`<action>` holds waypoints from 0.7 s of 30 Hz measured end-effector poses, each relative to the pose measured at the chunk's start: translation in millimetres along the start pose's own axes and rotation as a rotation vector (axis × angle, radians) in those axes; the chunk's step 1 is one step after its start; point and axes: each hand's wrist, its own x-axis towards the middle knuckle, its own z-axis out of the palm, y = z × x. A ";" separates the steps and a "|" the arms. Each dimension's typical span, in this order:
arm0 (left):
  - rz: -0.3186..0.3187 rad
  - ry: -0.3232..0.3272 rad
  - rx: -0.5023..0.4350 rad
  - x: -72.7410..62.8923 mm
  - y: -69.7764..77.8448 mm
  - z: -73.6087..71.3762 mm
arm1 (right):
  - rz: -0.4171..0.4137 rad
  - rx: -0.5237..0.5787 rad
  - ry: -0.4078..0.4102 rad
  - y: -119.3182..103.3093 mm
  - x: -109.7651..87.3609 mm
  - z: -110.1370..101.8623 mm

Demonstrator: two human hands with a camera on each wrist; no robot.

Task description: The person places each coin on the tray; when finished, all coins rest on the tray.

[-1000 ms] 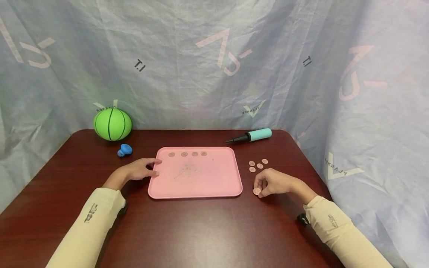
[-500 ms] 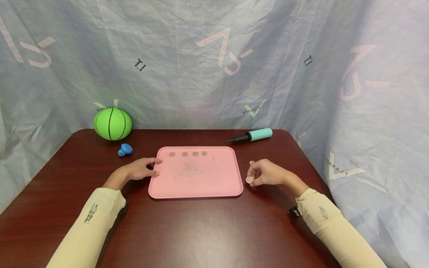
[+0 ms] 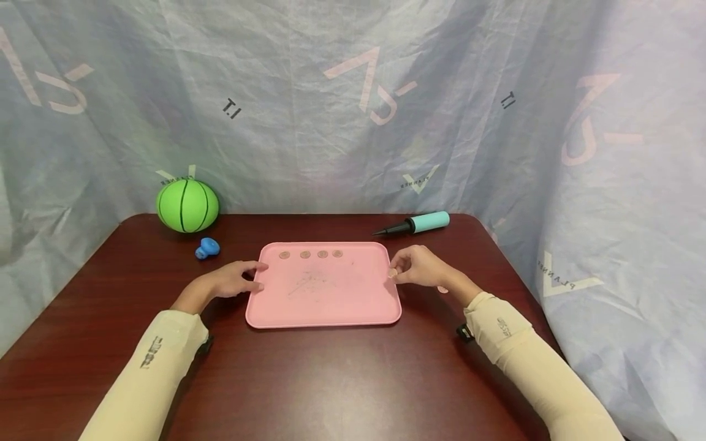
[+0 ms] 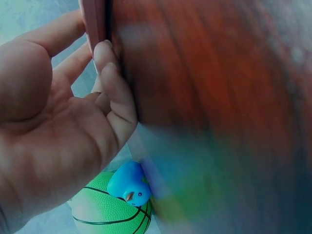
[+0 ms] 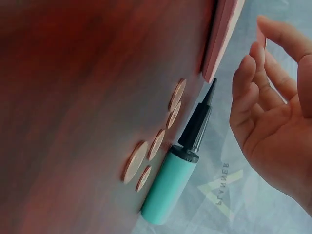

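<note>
A pink tray lies on the dark wooden table, with several coins in a row along its far side. At its left rim, my left hand rests its thumb and fingertips, spread apart. My right hand is over the tray's right rim and pinches a copper-coloured coin between thumb and fingers. In the right wrist view this coin shows edge-on at the fingertips. Several more coins lie on the table right of the tray; the right hand and forearm hide most of them in the head view.
Behind the tray to the right lies a turquoise hand pump with a black nozzle. Far left stand a green ball with black lines and a small blue toy bird. A grey printed curtain hangs behind the table.
My right hand has carried the pinched coin from the table at the right, leftward and away from me, to the tray's right rim. The left hand has stayed at the left rim.
</note>
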 end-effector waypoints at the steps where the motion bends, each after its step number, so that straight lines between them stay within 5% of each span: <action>1: -0.002 0.001 0.002 0.0 0.0 -0.1 | -0.005 -0.012 0.012 -0.5 3.7 0.3; 21: -0.018 0.009 -0.002 -0.5 1.3 2.3 | 0.115 -0.095 0.101 1.4 67.4 26.2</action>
